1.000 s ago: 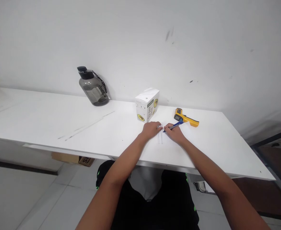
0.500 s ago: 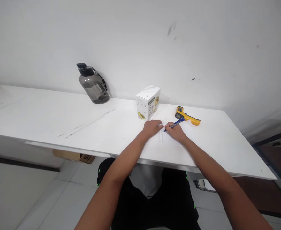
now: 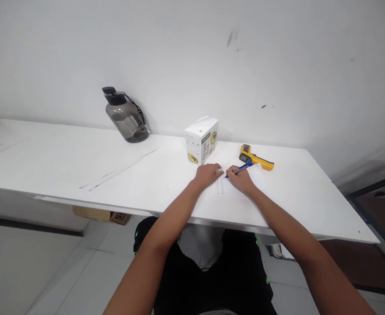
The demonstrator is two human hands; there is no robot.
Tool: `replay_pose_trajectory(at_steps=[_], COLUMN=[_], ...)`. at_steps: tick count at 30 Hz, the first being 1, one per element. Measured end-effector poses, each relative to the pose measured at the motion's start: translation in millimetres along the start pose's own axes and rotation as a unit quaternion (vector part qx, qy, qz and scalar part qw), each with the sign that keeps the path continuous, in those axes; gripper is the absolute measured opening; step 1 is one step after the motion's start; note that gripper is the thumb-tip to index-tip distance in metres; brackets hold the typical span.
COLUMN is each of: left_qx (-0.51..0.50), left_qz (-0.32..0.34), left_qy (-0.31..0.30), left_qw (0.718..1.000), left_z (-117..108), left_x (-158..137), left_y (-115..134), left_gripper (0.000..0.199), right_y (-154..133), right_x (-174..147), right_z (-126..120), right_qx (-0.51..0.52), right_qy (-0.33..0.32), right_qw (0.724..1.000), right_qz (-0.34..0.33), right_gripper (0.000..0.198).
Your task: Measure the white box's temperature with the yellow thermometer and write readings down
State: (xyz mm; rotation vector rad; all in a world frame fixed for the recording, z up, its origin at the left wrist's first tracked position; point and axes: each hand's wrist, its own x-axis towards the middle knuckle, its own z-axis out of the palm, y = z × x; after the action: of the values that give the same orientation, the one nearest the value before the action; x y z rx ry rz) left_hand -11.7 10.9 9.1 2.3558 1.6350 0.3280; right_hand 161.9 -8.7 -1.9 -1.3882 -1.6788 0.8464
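My right hand (image 3: 240, 179) is closed around a blue pen (image 3: 245, 167), its tip down on a white sheet of paper (image 3: 221, 189). Lines of small handwriting show on the sheet, too fine to read. On the sheet's left part rests my left hand (image 3: 207, 176), its thumb and forefinger slightly apart with a bit of the paper showing between them. Just behind the left hand stands a white box (image 3: 201, 140) with avocado pictures. Beyond the pen lies a yellow infrared thermometer (image 3: 256, 158) on its side.
A large grey water bottle (image 3: 127, 118) with a black lid stands against the wall (image 3: 192, 57) at the back left. The white table (image 3: 130, 183) has dark streaks on its left part. Below it, a cardboard box (image 3: 100, 215) sits on the left.
The pen and right hand have barely shifted over the paper. The whole view has moved very slightly; the left hand stays in place.
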Motion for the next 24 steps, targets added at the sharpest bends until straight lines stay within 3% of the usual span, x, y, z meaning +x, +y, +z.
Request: replay_pose_trajectory(at_steps=[24], left_qx=[-0.001], left_qz=[0.007], left_qy=[0.005], left_qw=[1.000], left_z=[3.8], left_x=[2.7], left_y=[-1.6], left_gripper=[0.038], right_y=[-2.0], right_x=[-1.6], right_z=[-0.4], right_qx=[-0.001], right_qy=[0.005], right_qw=[1.000], right_qz=[0.010], right_gripper=[0.021])
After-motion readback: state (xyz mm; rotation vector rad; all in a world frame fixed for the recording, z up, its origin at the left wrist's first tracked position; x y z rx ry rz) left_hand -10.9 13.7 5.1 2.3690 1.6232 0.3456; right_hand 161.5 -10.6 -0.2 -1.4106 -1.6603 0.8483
